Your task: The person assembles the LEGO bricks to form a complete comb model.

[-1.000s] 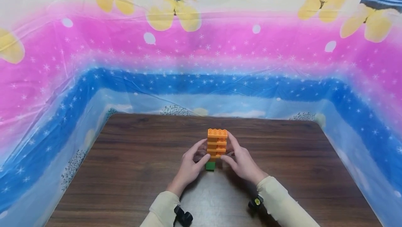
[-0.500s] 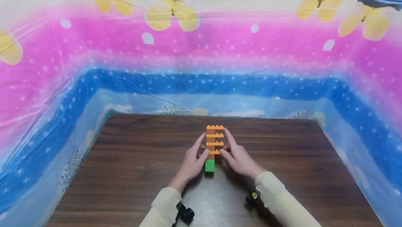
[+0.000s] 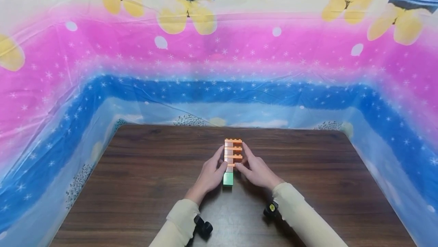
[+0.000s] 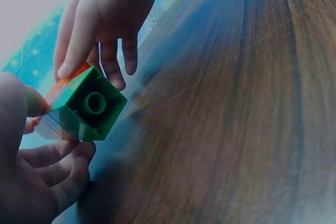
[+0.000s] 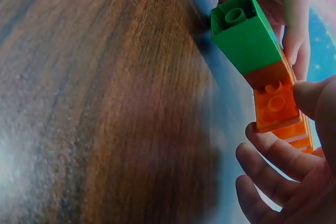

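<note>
A tower of orange toy building bricks [image 3: 229, 152] stands on end between the hands, with a green brick [image 3: 227, 179] at its near, lower end. Flat orange plates jut out to the right at several levels, leaving gaps between them. My left hand [image 3: 209, 174] grips the tower's left side between thumb and fingers. On the right side, the thumb and fingertips of my right hand [image 3: 258, 171] hold the plate ends. Both wrist views show the green brick's hollow underside [image 4: 107, 114], so the tower is raised off the tabletop. Its far side is hidden in the head view.
The dark wood-grain table [image 3: 154, 163] spreads out around the hands. A patterned cloth [image 3: 219, 91] in pink and blue hangs behind and beside it. Small black cameras [image 3: 203, 227] sit at both wrists.
The tower has tilted, showing its front and more of the green brick, while its studded top has turned mostly from view. Both hands keep hold; the right has shifted slightly left.
</note>
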The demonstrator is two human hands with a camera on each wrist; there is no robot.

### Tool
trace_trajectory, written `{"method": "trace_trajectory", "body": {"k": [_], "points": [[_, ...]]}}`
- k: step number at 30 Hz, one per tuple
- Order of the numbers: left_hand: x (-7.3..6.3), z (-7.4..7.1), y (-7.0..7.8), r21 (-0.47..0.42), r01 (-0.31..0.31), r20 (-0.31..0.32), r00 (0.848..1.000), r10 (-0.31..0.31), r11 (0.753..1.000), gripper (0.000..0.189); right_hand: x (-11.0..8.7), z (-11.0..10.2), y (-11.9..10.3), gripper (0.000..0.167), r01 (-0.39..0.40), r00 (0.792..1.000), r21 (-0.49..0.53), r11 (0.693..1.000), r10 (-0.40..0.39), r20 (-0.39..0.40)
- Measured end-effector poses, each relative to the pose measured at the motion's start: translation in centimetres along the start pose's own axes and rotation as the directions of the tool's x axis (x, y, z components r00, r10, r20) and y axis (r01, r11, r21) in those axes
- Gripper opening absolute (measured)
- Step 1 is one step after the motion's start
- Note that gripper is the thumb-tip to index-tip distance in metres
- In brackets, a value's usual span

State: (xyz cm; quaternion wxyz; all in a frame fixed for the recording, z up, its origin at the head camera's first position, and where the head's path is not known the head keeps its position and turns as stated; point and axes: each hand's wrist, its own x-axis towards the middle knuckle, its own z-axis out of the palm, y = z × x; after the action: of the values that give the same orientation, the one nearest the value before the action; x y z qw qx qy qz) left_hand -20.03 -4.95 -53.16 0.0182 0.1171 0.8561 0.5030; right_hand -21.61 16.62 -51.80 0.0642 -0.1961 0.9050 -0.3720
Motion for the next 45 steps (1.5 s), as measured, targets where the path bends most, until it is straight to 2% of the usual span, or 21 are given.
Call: {"method": "trace_trajectory", "body": {"k": [7,15,20,27,35,45], "points": [[0.4,-0.1,0.2,0.039,0.035,0.048,0.998,-0.037,0.999,0.062,0.4,0.2,0.1,0.084,-0.026,1.000,-0.023,0.999,0.026,0.002],[0.9,0.0,0.7,0.114,0.075,0.038,0.996,-0.080,0.991,0.063,1.0,0.3,0.4,0.076,-0.049,0.999,-0.039,0.998,0.049,0.001],[1.2,0.2,0.8,0.125,0.106,0.044,0.993,-0.112,0.987,0.064,1.0,0.3,0.2,0.072,-0.065,0.998,-0.019,0.998,0.065,0.008],[1.3,0.5,0.7,0.112,0.162,0.033,0.986,-0.166,0.981,0.062,1.0,0.4,-0.1,0.070,-0.067,0.997,-0.065,0.996,0.069,0.020],[1.4,0.7,0.6,0.119,0.172,0.035,0.983,-0.178,0.978,0.064,1.3,0.6,0.1,0.072,-0.056,0.998,-0.097,0.994,0.059,0.031],[1.4,0.8,0.6,0.139,0.159,0.018,0.987,-0.163,0.977,0.064,1.2,0.5,0.2,0.075,-0.051,0.998,-0.125,0.991,0.056,0.032]]}}
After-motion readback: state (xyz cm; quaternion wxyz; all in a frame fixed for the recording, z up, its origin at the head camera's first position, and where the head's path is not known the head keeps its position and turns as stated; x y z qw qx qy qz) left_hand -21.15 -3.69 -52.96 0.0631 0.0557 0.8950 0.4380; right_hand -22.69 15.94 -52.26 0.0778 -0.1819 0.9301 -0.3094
